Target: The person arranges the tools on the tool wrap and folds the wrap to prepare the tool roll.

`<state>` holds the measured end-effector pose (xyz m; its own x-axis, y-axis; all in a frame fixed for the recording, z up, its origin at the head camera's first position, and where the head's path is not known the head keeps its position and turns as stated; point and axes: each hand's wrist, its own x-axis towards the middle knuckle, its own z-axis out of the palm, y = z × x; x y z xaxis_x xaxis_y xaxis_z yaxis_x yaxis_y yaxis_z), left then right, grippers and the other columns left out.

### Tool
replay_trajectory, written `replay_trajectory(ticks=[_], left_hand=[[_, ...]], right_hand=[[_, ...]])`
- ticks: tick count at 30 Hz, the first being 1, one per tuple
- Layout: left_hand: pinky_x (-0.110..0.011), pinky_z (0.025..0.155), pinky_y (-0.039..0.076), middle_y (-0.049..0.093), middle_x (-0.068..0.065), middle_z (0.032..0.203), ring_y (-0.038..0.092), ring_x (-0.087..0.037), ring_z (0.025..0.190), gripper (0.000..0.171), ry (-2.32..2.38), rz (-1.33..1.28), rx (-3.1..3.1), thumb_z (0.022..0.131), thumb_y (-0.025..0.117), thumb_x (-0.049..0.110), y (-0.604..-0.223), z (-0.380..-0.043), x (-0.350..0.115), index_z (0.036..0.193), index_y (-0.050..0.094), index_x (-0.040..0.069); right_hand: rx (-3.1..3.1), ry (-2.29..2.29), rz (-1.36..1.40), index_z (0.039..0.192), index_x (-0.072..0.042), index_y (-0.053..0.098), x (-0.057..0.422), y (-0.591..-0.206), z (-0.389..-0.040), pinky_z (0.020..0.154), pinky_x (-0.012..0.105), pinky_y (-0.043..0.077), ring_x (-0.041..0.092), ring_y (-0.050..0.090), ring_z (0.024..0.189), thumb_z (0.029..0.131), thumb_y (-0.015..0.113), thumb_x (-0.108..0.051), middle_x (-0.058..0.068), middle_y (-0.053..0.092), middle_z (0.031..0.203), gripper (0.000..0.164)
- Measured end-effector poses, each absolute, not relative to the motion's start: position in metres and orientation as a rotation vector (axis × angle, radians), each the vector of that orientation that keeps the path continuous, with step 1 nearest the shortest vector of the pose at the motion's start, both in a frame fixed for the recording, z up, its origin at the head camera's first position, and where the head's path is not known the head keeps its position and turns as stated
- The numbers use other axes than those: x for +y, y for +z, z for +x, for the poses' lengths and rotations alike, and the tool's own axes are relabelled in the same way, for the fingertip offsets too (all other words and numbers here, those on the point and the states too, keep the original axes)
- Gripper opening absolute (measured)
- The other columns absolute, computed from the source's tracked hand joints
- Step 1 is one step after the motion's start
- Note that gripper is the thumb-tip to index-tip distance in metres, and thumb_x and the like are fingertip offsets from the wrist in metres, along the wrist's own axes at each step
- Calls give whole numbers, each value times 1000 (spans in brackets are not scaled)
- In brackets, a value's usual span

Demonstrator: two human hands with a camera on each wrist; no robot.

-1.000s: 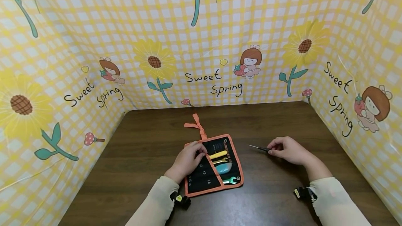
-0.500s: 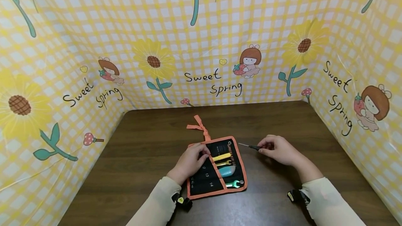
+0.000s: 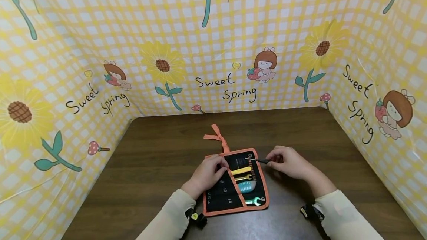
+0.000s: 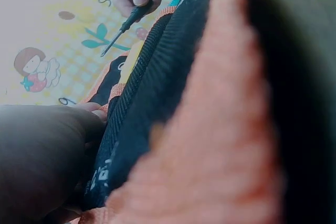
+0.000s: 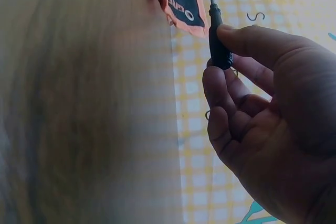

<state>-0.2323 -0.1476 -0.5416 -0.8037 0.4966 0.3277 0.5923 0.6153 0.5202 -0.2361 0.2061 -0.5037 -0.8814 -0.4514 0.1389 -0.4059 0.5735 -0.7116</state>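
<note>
A small screwdriver (image 3: 262, 161) with a black handle is pinched between the thumb and fingers of my right hand (image 3: 289, 162). Its thin metal tip points left, over the upper right part of a black tool pouch (image 3: 217, 203) with orange trim. At the pouch's slanted pocket edge, my left hand (image 3: 206, 174) pinches the fabric near the top. Out of the pockets stick a yellow handle (image 3: 241, 170), a yellow wrench (image 3: 244, 178), a teal handle (image 3: 247, 186) and a green wrench (image 3: 254, 201). In the left wrist view the screwdriver (image 4: 135, 16) hangs apart from the pocket.
An orange tie strap (image 3: 218, 136) trails from the pouch's far edge onto the brown wooden table (image 3: 160, 147). Yellow checked cloth (image 3: 213, 47) with printed flowers encloses the table at the back and sides.
My right hand has moved left, bringing the screwdriver from beside the pouch to over its right edge. The pouch and my left hand have shifted slightly right and nearer.
</note>
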Motion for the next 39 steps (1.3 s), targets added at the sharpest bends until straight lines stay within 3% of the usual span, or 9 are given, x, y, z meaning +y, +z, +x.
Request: replay_trajectory(ticks=[39], left_hand=[[-27, 80, 53, 61, 14, 105, 60, -5, 88, 9, -910, -1008, -2681, 102, 72, 19, -537, -216, -129, 104, 70, 27]], right_hand=[[2712, -1102, -954, 107, -20, 81, 180, -507, -228, 70, 28, 51, 11, 56, 79, 95, 79, -11, -10, 61, 93, 15]])
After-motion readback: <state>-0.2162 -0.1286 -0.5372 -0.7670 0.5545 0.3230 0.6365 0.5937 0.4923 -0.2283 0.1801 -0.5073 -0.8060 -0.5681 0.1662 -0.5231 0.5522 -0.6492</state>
